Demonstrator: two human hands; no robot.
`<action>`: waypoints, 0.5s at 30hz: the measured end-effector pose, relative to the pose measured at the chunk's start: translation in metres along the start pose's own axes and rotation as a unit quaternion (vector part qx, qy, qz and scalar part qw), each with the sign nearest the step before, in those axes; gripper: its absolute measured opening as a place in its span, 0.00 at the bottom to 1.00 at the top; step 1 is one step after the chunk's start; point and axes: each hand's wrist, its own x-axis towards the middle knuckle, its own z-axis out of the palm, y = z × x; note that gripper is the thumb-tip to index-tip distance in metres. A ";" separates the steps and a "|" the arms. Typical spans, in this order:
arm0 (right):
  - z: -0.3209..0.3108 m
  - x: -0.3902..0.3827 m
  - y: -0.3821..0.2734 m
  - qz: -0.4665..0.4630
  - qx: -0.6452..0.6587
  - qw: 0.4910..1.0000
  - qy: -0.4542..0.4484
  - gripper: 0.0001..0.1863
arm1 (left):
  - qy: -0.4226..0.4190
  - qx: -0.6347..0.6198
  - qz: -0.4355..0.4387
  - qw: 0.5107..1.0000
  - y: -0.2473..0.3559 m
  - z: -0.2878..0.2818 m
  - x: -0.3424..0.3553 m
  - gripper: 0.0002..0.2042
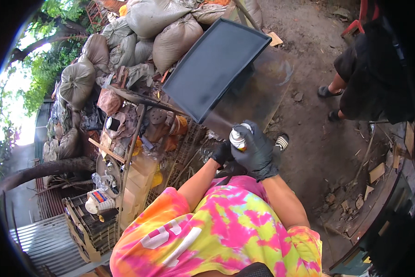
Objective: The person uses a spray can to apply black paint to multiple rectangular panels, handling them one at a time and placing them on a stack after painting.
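My right hand [259,154], in a black glove, is wrapped around a white spray can [237,139], one finger over its top. A pale mist leaves the can toward the near corner of a dark rectangular panel [216,67] with a raised rim. This panel lies tilted on a support mostly hidden beneath it, a short distance beyond the can. My left hand [222,153], also black-gloved, is close to the can's left side. Its fingers are largely hidden, so whether it touches the can does not show.
Filled sacks [177,41] are piled at the far left. Nearer on the left are a metal frame [132,150], a black crate [85,228] and a white jug [96,201]. At right, a person in dark clothes [371,76] stands on the dirt floor [311,152], near scattered wood scraps [377,172].
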 end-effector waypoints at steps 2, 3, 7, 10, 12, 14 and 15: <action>-0.010 0.017 0.012 0.006 -0.014 0.999 0.031 0.33 | 0.116 -0.057 -0.104 0.986 -0.005 -0.004 -0.002 0.20; -0.017 0.025 0.020 0.009 -0.015 0.999 0.039 0.33 | 0.140 -0.072 -0.135 0.978 -0.007 -0.008 -0.003 0.21; -0.042 0.060 0.049 -0.002 -0.059 0.995 0.080 0.32 | 0.209 -0.083 -0.151 0.963 -0.011 -0.012 -0.010 0.23; -0.061 0.083 0.071 0.011 -0.067 0.992 0.103 0.32 | 0.178 -0.100 -0.125 0.971 -0.016 -0.015 -0.011 0.23; -0.072 0.103 0.087 0.003 -0.073 0.990 0.120 0.32 | 0.163 -0.021 -0.110 0.980 -0.025 -0.022 -0.010 0.24; -0.084 0.121 0.101 -0.011 -0.102 0.983 0.155 0.32 | 0.145 0.051 -0.083 0.985 -0.039 -0.034 -0.007 0.25; -0.089 0.131 0.108 -0.004 -0.117 0.980 0.163 0.31 | 0.161 0.056 -0.087 0.981 -0.046 -0.042 -0.005 0.24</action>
